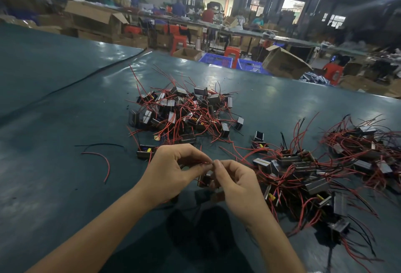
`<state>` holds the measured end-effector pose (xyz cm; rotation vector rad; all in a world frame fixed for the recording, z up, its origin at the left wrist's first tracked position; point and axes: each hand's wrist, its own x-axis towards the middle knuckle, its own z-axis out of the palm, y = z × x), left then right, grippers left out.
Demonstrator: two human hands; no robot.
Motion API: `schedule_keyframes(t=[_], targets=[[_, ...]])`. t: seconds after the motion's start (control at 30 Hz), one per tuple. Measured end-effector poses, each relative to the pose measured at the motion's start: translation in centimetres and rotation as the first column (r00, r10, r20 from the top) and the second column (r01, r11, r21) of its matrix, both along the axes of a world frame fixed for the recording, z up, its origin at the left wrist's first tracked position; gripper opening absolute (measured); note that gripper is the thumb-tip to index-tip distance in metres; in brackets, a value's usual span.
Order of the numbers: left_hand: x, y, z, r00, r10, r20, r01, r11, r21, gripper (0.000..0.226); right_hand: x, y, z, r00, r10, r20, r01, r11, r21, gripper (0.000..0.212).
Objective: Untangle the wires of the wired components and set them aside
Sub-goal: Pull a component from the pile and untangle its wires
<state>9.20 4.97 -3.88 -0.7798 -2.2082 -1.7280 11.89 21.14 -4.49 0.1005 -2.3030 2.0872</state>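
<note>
Green workshop mat; left hand and right hand fingers pinch red wire

The table cover looks like teal vinyl sheet, smooth, with a soft sheen and a few creases. The components have dull grey metal cores and black plastic bodies. Their wires wear smooth red or black plastic insulation. Behind, the boxes are matt brown cardboard and the crates are blue plastic.
</note>
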Motion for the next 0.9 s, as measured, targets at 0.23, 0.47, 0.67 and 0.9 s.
schedule_keyframes(t=[0.23, 0.47, 0.67, 0.9], targets=[[-0.3, -1.0, 0.3, 0.993, -0.031, -0.112, 0.015, 0.990, -0.141, 0.011, 0.7, -0.9, 0.3, 0.980, 0.106, 0.166, -0.102, 0.994, -0.036, 0.032], [-0.3, -0.7, 0.8, 0.982, -0.048, 0.181, 0.036, 0.997, 0.070, 0.012, 0.4, 0.0, -0.1, 0.968, 0.000, -0.249, 0.046, 0.983, 0.177, 0.005], [-0.5, -0.9, 1.1, 0.914, -0.108, 0.391, 0.055, 0.988, 0.145, 0.006, 0.0, 0.7, -0.8, 0.741, 0.113, -0.662, 0.271, 0.852, 0.449, 0.019], [-0.4, -1.1, 1.2, 0.889, -0.159, 0.430, 0.104, 0.983, 0.149, 0.020, 0.2, 0.7, -0.4, 0.630, 0.124, -0.767, 0.377, 0.814, 0.441, 0.014]])
